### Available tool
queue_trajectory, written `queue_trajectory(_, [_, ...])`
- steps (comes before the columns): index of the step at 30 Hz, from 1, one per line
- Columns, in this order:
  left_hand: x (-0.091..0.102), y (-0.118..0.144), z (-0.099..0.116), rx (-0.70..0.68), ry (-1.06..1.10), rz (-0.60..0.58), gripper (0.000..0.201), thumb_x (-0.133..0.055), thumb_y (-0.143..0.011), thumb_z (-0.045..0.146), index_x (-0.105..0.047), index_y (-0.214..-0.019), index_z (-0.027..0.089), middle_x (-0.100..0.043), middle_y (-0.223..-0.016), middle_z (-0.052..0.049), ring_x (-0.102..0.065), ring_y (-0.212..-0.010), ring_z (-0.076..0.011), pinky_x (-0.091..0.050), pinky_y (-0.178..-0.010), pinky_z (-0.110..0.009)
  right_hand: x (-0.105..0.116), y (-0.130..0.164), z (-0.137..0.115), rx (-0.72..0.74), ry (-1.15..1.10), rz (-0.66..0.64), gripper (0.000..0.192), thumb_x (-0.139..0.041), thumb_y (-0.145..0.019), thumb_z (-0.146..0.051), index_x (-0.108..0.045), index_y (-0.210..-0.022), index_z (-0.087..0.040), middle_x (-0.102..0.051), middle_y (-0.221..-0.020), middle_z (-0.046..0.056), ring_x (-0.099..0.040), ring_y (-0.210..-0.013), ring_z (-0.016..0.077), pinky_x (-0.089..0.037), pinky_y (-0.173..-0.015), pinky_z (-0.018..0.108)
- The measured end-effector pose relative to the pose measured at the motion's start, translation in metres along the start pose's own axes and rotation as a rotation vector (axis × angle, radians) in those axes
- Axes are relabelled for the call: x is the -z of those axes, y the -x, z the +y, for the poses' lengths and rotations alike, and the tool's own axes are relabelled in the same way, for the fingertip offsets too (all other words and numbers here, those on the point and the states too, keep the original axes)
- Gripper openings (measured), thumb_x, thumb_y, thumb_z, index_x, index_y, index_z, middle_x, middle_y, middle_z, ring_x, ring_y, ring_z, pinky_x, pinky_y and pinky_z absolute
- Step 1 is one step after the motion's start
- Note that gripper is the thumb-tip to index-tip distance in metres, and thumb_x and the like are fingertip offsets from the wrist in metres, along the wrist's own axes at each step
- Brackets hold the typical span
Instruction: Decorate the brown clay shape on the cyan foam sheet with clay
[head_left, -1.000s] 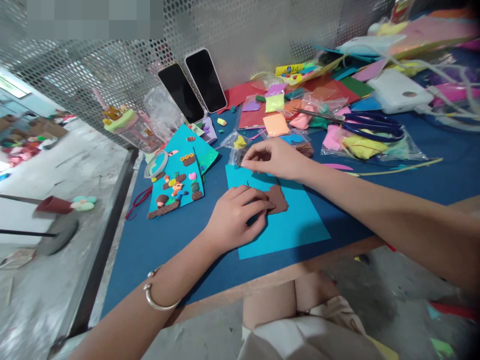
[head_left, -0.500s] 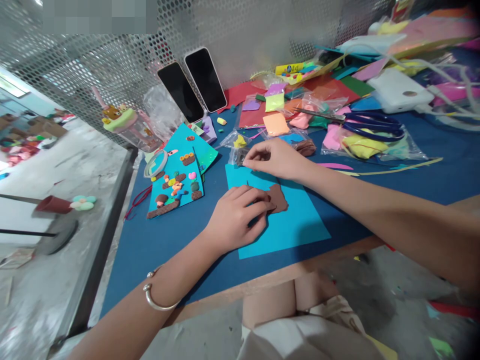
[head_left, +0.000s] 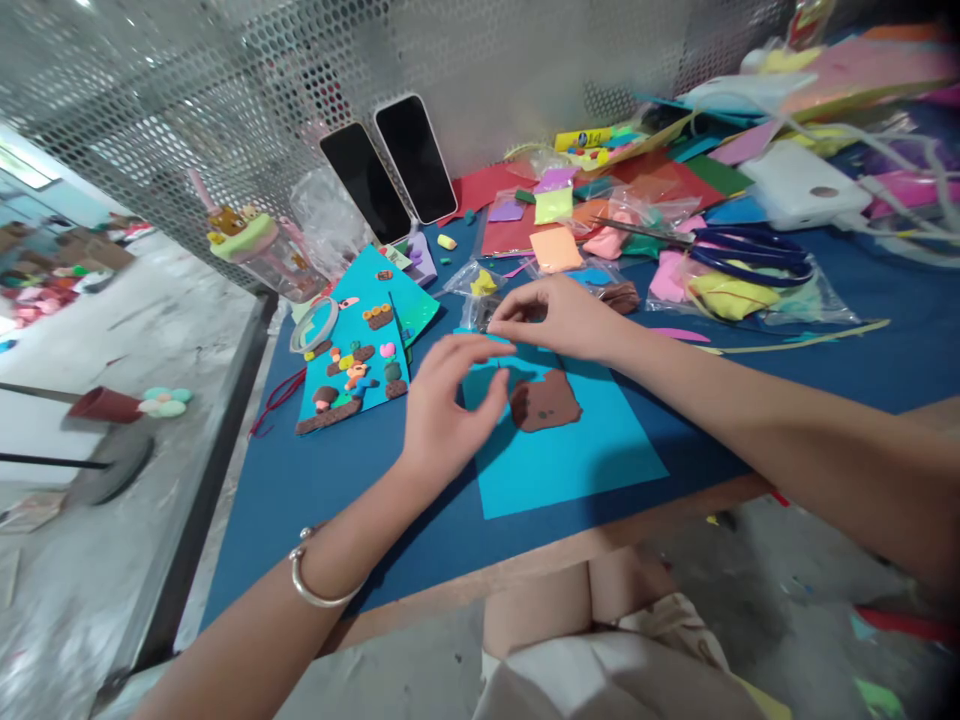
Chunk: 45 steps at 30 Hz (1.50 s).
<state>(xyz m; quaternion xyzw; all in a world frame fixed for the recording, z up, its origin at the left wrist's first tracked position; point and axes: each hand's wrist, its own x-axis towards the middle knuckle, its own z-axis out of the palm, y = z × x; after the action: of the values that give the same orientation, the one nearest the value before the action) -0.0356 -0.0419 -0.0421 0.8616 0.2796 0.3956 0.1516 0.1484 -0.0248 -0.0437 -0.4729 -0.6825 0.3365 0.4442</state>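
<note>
The blue sheet (head_left: 525,472) with brown clay (head_left: 553,400) lies near the front edge of the worktop (head_left: 300,480), probably for easy reach. Left hand (head_left: 446,405) has fingers wide; right hand (head_left: 559,315) narrow, holding unclear.

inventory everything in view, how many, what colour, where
flat tabletop: one, dark blue, centre
rectangular paper sheet: one, bright blue, on tabletop
flat clay piece: one, brown, on sheet
clay-decorated card: one, bright blue, left of sheet
soft clay lumps: several, mixed, beyond sheet
round ring: one, translucent, card's left edge
rectangular phones: two, black, back
straw tumbler: one, pink and green, far left
metal scissors: one, blue-handled, right
glue stick: one, yellow, back
cuff bracelet: one, silver, lower left
left grip: one, bare, sheet's left edge
right grip: one, bare, sheet's far edge
</note>
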Motion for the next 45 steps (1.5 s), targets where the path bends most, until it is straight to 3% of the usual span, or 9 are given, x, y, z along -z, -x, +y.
queue_trajectory(2, [0.002,-0.003,-0.007,0.097,0.019,0.099,0.015,-0.065,-0.083,0.018,-0.066,-0.097,0.021,-0.068,-0.094,-0.002,-0.061,-0.082,-0.0137,-0.051,-0.073,-0.026,0.001,0.002,-0.003,0.022,-0.014,-0.041,0.019,-0.066,-0.075,-0.034,-0.071,-0.076,-0.016,-0.070,-0.073,0.003,-0.064,-0.070,0.0160,-0.047,-0.062,0.026])
queue_trajectory(5, [0.003,-0.003,-0.015,0.136,0.088,0.103,0.013,-0.069,-0.081,0.020,-0.068,-0.094,0.021,-0.070,-0.093,-0.001,-0.062,-0.080,-0.0128,-0.051,-0.070,-0.025,0.003,0.004,-0.008,0.029,0.021,-0.093,0.020,-0.068,-0.075,-0.037,-0.072,-0.077,-0.017,-0.070,-0.072,0.002,-0.064,-0.070,0.0159,-0.047,-0.062,0.026])
queue_trajectory(13, [0.002,-0.003,-0.014,0.102,0.115,0.165,0.003,-0.070,-0.081,0.018,-0.070,-0.084,0.019,-0.071,-0.082,-0.001,-0.063,-0.077,-0.0120,-0.050,-0.067,-0.023,0.010,0.006,-0.014,-0.027,0.026,-0.204,0.022,-0.068,-0.076,-0.040,-0.075,-0.077,-0.019,-0.068,-0.066,0.002,-0.061,-0.063,0.0140,-0.046,-0.055,0.026])
queue_trajectory(22, [0.003,-0.003,-0.011,0.001,0.032,0.167,0.005,-0.067,-0.081,0.013,-0.068,-0.082,0.018,-0.069,-0.081,-0.001,-0.061,-0.075,-0.0113,-0.050,-0.068,-0.023,0.012,0.007,-0.012,-0.031,-0.029,-0.245,0.020,-0.071,-0.073,-0.040,-0.075,-0.077,-0.020,-0.070,-0.069,0.001,-0.063,-0.066,0.0145,-0.049,-0.058,0.026])
queue_trajectory(27, [0.002,-0.001,-0.006,0.037,0.070,0.159,0.006,-0.060,-0.083,0.013,-0.060,-0.082,0.018,-0.063,-0.079,0.001,-0.059,-0.072,-0.0103,-0.050,-0.067,-0.023,0.014,0.003,-0.010,-0.006,-0.063,-0.162,0.017,-0.073,-0.072,-0.036,-0.073,-0.075,-0.019,-0.069,-0.070,0.001,-0.063,-0.066,0.0138,-0.050,-0.061,0.026])
queue_trajectory(32, [0.002,0.002,0.000,0.001,0.094,0.059,0.007,-0.054,-0.087,0.013,-0.056,-0.083,0.019,-0.061,-0.077,0.001,-0.058,-0.072,-0.0104,-0.049,-0.067,-0.022,0.015,0.000,-0.008,-0.032,-0.047,-0.042,0.019,-0.073,-0.070,-0.036,-0.072,-0.074,-0.017,-0.070,-0.069,0.002,-0.062,-0.065,0.0142,-0.050,-0.060,0.027])
queue_trajectory(37, [0.003,0.002,0.002,-0.057,0.070,0.012,0.015,-0.049,-0.091,0.012,-0.062,-0.087,0.019,-0.068,-0.084,-0.001,-0.062,-0.077,-0.0110,-0.051,-0.072,-0.023,0.012,0.001,-0.006,-0.017,-0.058,-0.070,0.017,-0.071,-0.072,-0.035,-0.072,-0.075,-0.018,-0.070,-0.071,0.003,-0.064,-0.067,0.0150,-0.052,-0.063,0.028])
queue_trajectory(45, [0.000,0.003,0.004,-0.072,0.121,0.005,0.005,-0.066,-0.083,0.015,-0.068,-0.084,0.019,-0.068,-0.084,-0.002,-0.064,-0.079,-0.0124,-0.052,-0.074,-0.024,0.012,0.002,-0.006,-0.031,-0.074,-0.092,0.019,-0.071,-0.072,-0.037,-0.071,-0.076,-0.018,-0.070,-0.073,0.003,-0.064,-0.069,0.0156,-0.052,-0.065,0.029])
